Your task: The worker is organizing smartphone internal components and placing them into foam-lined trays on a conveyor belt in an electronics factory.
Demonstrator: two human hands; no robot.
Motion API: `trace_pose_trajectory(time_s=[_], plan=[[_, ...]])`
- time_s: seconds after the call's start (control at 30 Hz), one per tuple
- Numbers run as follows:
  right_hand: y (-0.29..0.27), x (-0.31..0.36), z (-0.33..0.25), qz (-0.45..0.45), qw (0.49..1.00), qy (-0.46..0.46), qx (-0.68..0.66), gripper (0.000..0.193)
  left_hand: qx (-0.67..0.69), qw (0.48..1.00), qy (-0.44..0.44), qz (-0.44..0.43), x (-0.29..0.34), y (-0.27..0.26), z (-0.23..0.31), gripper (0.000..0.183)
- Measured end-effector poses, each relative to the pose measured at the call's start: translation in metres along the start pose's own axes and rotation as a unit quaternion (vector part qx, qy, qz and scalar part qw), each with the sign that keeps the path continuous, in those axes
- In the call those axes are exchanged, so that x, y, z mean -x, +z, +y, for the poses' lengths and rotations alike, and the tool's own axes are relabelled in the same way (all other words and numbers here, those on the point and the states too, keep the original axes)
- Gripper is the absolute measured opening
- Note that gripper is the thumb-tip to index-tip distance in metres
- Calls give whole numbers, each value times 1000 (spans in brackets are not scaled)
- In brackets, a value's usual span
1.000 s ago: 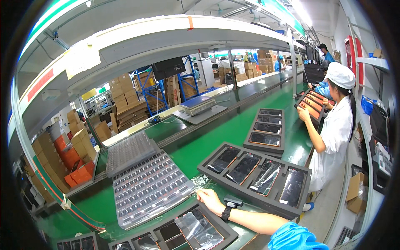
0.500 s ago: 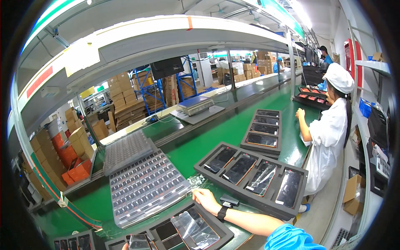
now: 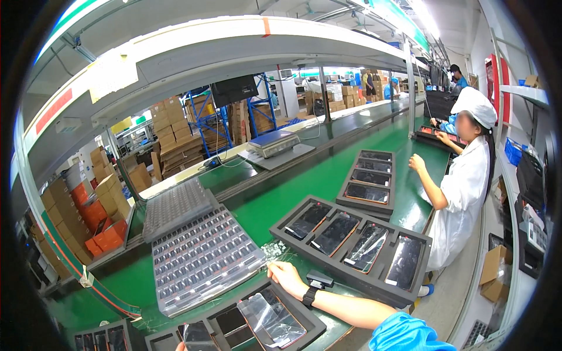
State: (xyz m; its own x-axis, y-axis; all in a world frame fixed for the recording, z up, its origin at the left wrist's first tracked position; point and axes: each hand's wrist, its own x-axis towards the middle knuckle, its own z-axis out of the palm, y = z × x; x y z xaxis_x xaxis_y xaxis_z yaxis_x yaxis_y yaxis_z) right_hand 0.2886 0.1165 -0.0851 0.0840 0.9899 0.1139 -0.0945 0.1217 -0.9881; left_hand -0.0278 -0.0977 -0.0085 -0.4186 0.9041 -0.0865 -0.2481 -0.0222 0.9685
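At the lower edge only a fingertip of my left hand (image 3: 181, 347) shows. It is closed at the side of a phone (image 3: 198, 336) with a shiny film, above a dark foam tray (image 3: 313, 329). My right hand (image 3: 285, 277), a black watch on its wrist, is closed with fingers pinched beside the near right corner of a clear plastic tray (image 3: 202, 257) filled with rows of small dark parts. Whatever it pinches is too small to make out. Crumpled clear film bits (image 3: 274, 251) lie just beyond these fingers. A film-covered phone (image 3: 270, 319) rests in the foam tray.
To the right, a foam tray of phones (image 3: 351, 245) stands near another one (image 3: 366, 182). A second clear tray (image 3: 175, 207) adjoins the first. A scale (image 3: 274, 144) stands at the back. A co-worker in white (image 3: 462, 181) works on the right. Another foam tray (image 3: 105, 339) is lower left.
The phone at my left hand has risen slightly into view. My right hand stays by the clear tray's corner. The co-worker has turned the head and shifted the arms.
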Motion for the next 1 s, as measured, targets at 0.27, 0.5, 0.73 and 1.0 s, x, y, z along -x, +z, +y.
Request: trace_pose_trajectory(time_s=[0.27, 0.5, 0.73, 1.0], plan=[[-2, -3, -1, -12, 998, -23, -65, 20, -15, 988, -117, -103, 0, 5, 7, 22], [-12, -1, -17, -8, 998, -56, 12, 37, 95, 988, -63, -107, -7, 19, 9, 40], [-4, 1, -10, -14, 1000, -21, 12, 37, 8, 985, -106, -134, -5, 52, -31, 49], [-4, 2, -18, -16, 1000, -19, 10, 37, -33, 988, -24, -148, 3, 74, -35, 69]])
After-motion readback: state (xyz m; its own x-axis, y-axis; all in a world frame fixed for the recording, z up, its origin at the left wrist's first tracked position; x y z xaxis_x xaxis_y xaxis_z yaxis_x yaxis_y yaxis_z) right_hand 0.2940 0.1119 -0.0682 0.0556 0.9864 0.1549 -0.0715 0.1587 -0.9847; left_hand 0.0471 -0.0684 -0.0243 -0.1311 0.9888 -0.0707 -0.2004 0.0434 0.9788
